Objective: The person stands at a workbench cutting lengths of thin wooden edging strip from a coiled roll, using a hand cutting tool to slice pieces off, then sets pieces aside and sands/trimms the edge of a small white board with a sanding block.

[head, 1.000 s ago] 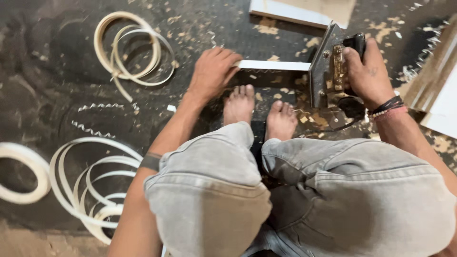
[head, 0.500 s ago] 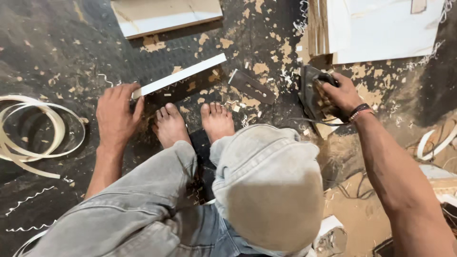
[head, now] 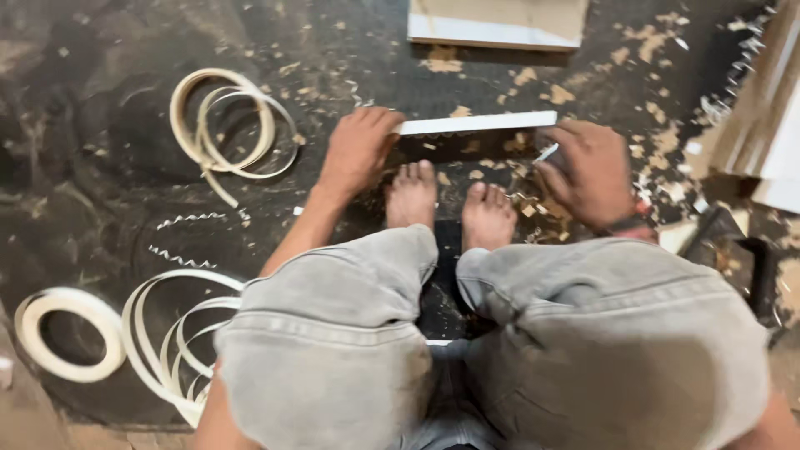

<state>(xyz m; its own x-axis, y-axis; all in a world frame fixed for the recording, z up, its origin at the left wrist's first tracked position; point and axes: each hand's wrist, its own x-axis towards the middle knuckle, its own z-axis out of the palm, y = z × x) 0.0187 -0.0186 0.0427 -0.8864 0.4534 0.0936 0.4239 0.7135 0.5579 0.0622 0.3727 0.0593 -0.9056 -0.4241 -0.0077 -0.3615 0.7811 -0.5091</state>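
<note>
A narrow board [head: 475,125] stands on its edge on the dark floor, its white-banded edge facing up. My two bare feet [head: 450,204] are pressed against its near face. My left hand [head: 358,150] grips the board's left end from above. At the right end, my right hand [head: 587,171] is blurred and pinches a thin pale strip [head: 547,152] that touches the board's top edge. My grey-trousered knees fill the lower part of the view.
A dark hand-held power tool [head: 737,250] lies on the floor at the right. Loose coils of white edge banding lie at the upper left [head: 225,125] and lower left [head: 67,333]. A flat panel [head: 496,25] lies beyond, and stacked boards [head: 771,125] sit at the right. Wood shavings are scattered about.
My right hand has let go of the dark power tool, which now lies on the floor at the right. That hand has moved to the board's right end with a thin strip. My left hand still holds the board.
</note>
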